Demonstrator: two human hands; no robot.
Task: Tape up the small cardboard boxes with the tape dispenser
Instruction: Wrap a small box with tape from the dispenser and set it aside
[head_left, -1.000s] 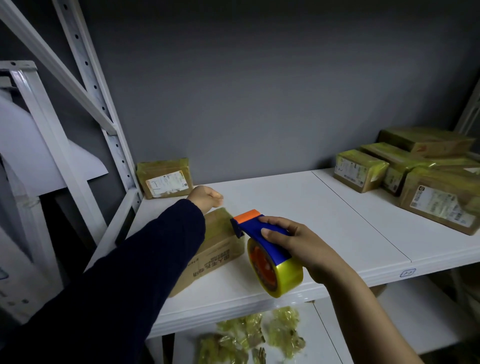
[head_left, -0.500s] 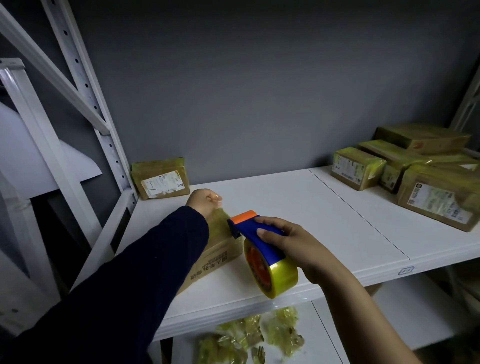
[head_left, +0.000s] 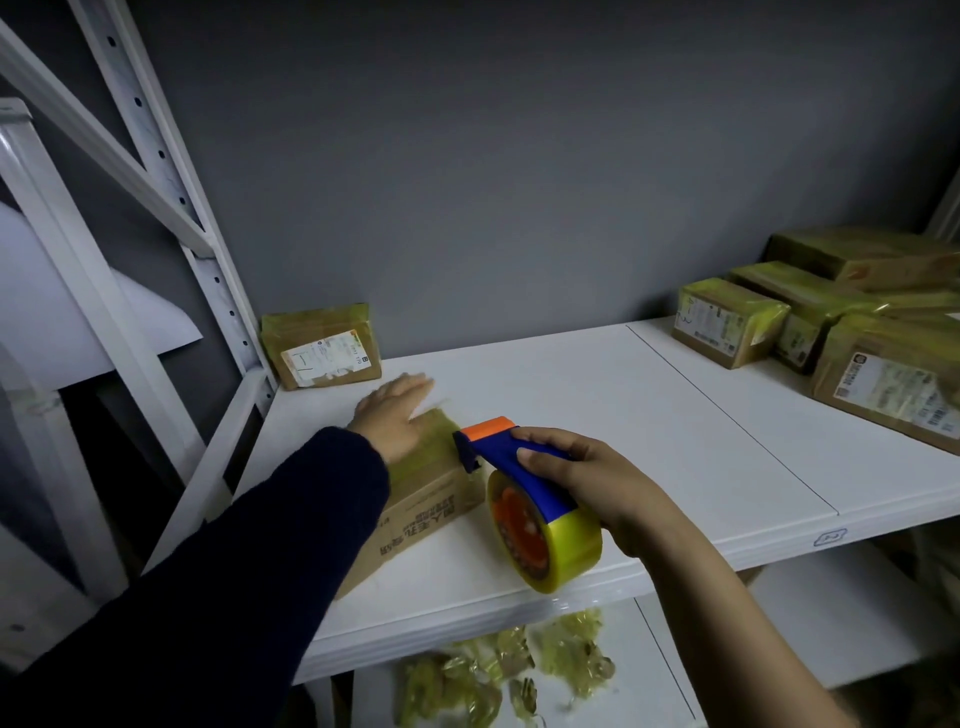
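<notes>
A small cardboard box (head_left: 431, 499) with yellowish tape on its top lies on the white shelf (head_left: 623, 415). My left hand (head_left: 395, 410) lies flat on the box's far end, fingers straight and blurred. My right hand (head_left: 582, 478) grips the blue and orange tape dispenser (head_left: 524, 493), whose yellow tape roll hangs over the shelf's front edge. The dispenser's orange tip touches the box's right top edge.
Another taped box (head_left: 324, 348) leans against the wall at the back left, beside the white rack post (head_left: 218, 291). Several taped boxes (head_left: 831, 322) are stacked at the right. Crumpled tape scraps (head_left: 498, 670) lie on the lower shelf.
My left hand has uncurled from a fist to flat fingers and slid along the box top. The dispenser and right hand have hardly moved.
</notes>
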